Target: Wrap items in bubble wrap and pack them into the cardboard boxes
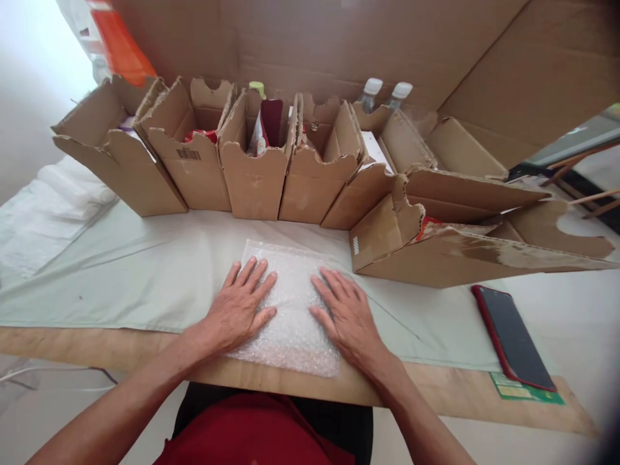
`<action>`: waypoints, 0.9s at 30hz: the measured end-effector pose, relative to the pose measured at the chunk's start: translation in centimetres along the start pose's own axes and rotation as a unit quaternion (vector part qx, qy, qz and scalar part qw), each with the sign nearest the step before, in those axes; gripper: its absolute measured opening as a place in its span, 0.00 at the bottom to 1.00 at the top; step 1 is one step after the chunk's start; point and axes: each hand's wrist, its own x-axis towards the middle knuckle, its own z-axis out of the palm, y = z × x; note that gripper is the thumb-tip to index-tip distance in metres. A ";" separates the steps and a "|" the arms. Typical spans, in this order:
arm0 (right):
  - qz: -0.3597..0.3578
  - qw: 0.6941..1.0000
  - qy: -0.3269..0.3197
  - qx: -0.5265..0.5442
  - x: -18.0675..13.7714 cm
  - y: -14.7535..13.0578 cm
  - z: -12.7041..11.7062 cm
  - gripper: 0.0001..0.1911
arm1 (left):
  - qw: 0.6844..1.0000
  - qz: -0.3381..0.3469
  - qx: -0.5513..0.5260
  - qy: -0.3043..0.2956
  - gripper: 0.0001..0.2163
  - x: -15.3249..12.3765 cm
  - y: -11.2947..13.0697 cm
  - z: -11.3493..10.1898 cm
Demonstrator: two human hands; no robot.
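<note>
A clear sheet of bubble wrap (293, 310) lies flat at the table's front edge, its near end reaching over the bare wood. My left hand (242, 300) rests palm down on its left side with the fingers apart. On the right side of the wrap, my right hand (345, 307) also lies flat, palm down, fingers stretched forward. Neither hand grips anything. Whether the wrap is a single layer, folded or a pouch, I cannot tell.
Several open cardboard boxes (256, 187) stand in a row behind the wrap, some holding packets. Another cardboard box (450, 255) sits angled at right. A phone in a red case (516, 339) lies at far right, partly over a green card (527, 391). White plastic (53, 200) is heaped at left.
</note>
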 end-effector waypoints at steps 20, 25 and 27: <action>-0.094 0.987 0.105 0.073 -6.5 -4.6 -1.7 0.15 | 0.990 0.094 -0.021 -0.105 0.41 -7.6 0.8 -4.2; -0.051 0.966 0.125 0.219 -5.7 -4.4 -4.1 0.12 | 0.993 0.105 -0.052 0.024 0.24 -7.3 -0.1 -3.6; -0.009 0.960 0.113 0.257 -5.5 -4.1 -5.1 0.10 | 0.987 0.084 -0.109 0.085 0.16 -6.8 0.0 -3.8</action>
